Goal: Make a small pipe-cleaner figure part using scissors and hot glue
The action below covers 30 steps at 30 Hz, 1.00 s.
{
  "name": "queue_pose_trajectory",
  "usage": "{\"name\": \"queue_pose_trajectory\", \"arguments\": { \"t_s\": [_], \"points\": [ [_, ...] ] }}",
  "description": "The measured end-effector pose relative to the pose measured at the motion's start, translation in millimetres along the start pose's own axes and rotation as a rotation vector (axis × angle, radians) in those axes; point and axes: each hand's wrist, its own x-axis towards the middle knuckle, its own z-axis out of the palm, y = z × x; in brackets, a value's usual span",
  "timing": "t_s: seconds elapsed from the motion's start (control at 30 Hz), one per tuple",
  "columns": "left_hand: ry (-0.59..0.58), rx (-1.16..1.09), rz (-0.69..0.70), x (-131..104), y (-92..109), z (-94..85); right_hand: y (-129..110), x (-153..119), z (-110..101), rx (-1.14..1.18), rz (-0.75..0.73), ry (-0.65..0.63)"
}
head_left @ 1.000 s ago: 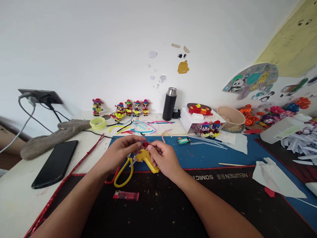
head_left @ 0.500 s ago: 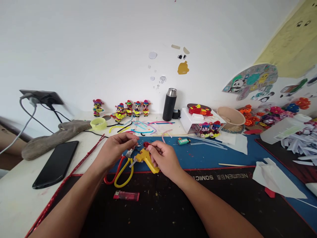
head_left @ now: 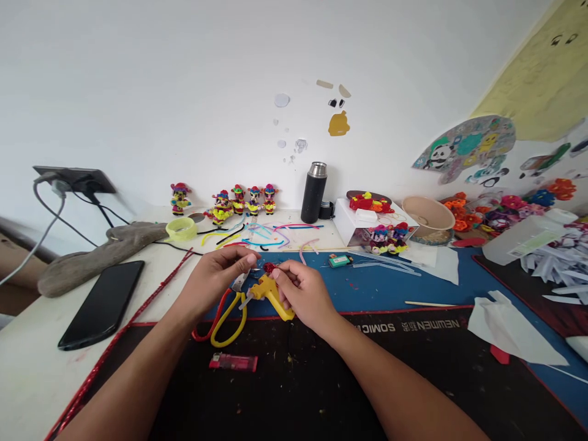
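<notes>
My right hand pinches a small red glittery curled piece between thumb and fingertips. Just left of it, the thumb and index finger of my left hand come together; anything between them is too small to make out. Below the hands lies a yellow glue gun, partly covered by my right fingers. Pliers with one red and one yellow handle rest beside it, their head partly behind my left hand. A pink lighter lies nearer to me on the black mat.
A black phone and a long red tinsel stem lie to the left. Small figurines, loose coloured stems and a black thermos stand or lie along the wall. Rightward are a white box, a bowl and paper.
Both hands stay almost in place, with the red piece still in my right fingertips. My left fingertips have shifted very slightly. The view has moved a little.
</notes>
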Motion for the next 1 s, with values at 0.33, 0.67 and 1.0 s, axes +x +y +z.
{"name": "queue_pose_trajectory", "arguments": {
  "t_s": [0.33,0.67,1.0],
  "points": [
    [-0.189,0.043,0.074,-1,-4,2.4,-1,-2,0,-0.100,-0.027,-0.035],
    [-0.237,-0.021,0.021,-2,1,8.5,-2,-4,1,-0.129,-0.022,-0.061],
    [-0.184,-0.227,-0.120,-2,-7,15.5,0,-3,0,-0.103,-0.024,-0.060]
  ]
}}
